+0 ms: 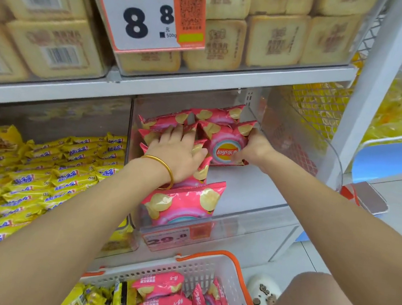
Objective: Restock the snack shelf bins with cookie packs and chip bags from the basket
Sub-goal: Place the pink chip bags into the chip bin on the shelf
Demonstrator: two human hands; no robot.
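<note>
Pink chip bags [182,202] are lying in the clear bin [299,143], where the left hand [176,156] is pressing flat, fingers straight, to steady them while the right hand [254,149], at its 3 o'clock, is gripping an upright bag [222,146] to seat it; the basket [230,267] is sitting at 6 o'clock.

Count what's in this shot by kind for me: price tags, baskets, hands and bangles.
Price tags: 2, the 8.8 tag and the 29.8 tag
Baskets: 1, the white basket
Hands: 2, the left hand and the right hand, which grips a chip bag
Bangles: 1, a gold bangle
Total: 6
</note>
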